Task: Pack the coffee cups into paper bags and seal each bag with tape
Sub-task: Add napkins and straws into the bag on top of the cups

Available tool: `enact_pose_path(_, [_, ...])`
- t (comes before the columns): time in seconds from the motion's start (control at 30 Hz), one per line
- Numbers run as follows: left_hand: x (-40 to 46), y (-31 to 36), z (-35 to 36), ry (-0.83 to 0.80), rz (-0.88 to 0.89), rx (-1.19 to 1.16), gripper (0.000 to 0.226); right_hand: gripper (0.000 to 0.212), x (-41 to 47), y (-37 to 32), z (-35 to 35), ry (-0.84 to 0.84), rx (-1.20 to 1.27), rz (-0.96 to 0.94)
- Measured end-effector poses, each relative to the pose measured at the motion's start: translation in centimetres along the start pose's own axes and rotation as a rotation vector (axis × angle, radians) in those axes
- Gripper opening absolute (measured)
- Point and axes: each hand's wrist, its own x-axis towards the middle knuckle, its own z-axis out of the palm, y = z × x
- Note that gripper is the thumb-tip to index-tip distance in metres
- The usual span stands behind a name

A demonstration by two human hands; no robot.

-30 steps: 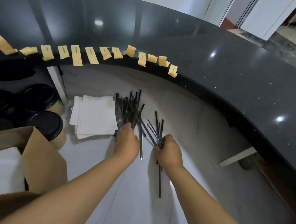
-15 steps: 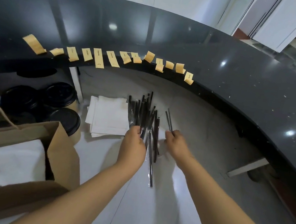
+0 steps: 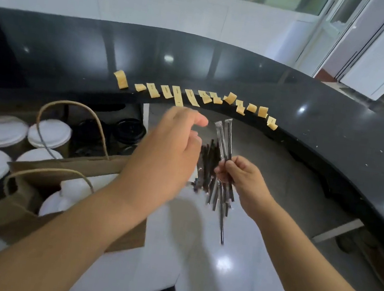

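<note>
Paper bag (image 3: 71, 201) stood open near left on white worktop (image 3: 226, 289), white-lidded cup (image 3: 69, 199) inside; lay left of both hands. Left hand (image 3: 166, 156) nearer, raised above bag's right edge, fingers loosely spread, grasping nothing. Right hand (image 3: 245, 181) pinched two wrapped straws (image 3: 224, 138), long axis pointing far, above straw pile (image 3: 209, 170). Tape strips (image 3: 193, 96) along far counter edge.

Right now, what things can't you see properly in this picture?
All in the head view:
- White folded napkins: hidden behind the left hand.
- Printing on the tan tape strips: too small to read.
- Inside of the brown paper bag: partly covered by the left forearm.
- White-lidded paper cups: blurred; the nearest is cut off by the left edge.
</note>
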Motion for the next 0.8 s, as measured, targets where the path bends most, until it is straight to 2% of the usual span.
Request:
enact_pose_path(0.17, [-0.2, -0.3, -6.3, 0.023, 0.026, 0.155, 0.030, 0.013, -1.0, -4.0, 3.3, -0.047, -0.142, -0.079])
enact_pose_path(0.37, [-0.3, -3.2, -13.1, 0.124, -0.024, 0.281, 0.025, 0.012, -2.4, -8.4, 8.3, -0.095, -0.149, -0.262])
enact_pose_path(0.5, [-1.0, -6.1, -15.9, 0.163, -0.068, 0.273, 0.020, 0.012, -3.3, -10.1, 10.8, -0.139, -0.116, -0.377])
enact_pose_path(0.63, [-2.7, -9.4, -16.9, 0.044, -0.185, 0.262, 0.016, 0.011, -4.0, -11.2, 12.9, -0.261, -0.076, -0.472])
enact_pose_path(0.7, [-3.6, -11.1, -16.7, -0.058, -0.215, 0.337, 0.015, 0.016, -4.3, -11.2, 13.8, -0.332, -0.176, -0.497])
enact_pose_path(0.8, [-4.5, -13.2, -16.7, -0.190, -0.169, 0.381, 0.019, 0.016, -4.4, -10.8, 15.2, -0.410, -0.421, -0.440])
